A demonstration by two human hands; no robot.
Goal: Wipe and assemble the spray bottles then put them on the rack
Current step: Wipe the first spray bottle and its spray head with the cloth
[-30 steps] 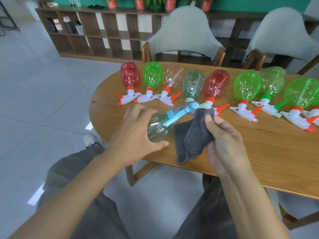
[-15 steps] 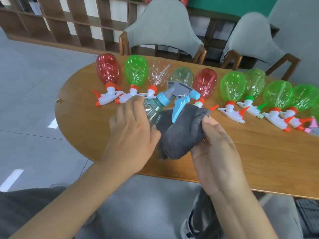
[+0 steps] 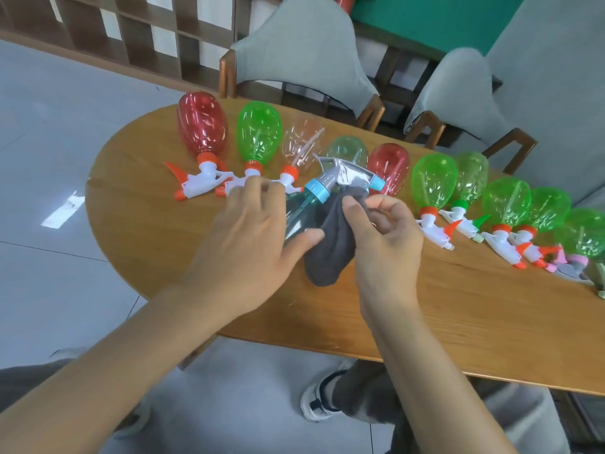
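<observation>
Held bottle (image 3: 299,213): pale teal, tilted, body under the left hand (image 3: 248,244), neck and blue collar rising up and right to a grey sprayer (image 3: 347,173) with a blue nozzle tip. Left hand: fingers curled over the body, thumb wrapped along its near side, gripping it above the table (image 3: 458,316). Right hand (image 3: 386,244): thumb and curled fingers pinching a dark grey cloth (image 3: 330,250), bunched against the neck just below the sprayer and hanging down between the two hands, touching the left thumb.

Behind the hands, along the far side of the table: a row of bottles lying flat, bases away, sprayers toward the near edge. From the left: red bottle (image 3: 203,124), green bottle (image 3: 258,132), clear bottle (image 3: 302,140), pale one partly hidden behind the held sprayer, second red one (image 3: 389,167), then several green ones (image 3: 433,180) running to the right edge. White sprayers with orange triggers, the left hand's fingertips covering part of those nearest it. Beyond the table: two grey chairs (image 3: 294,47) and a wooden rack (image 3: 137,24)
</observation>
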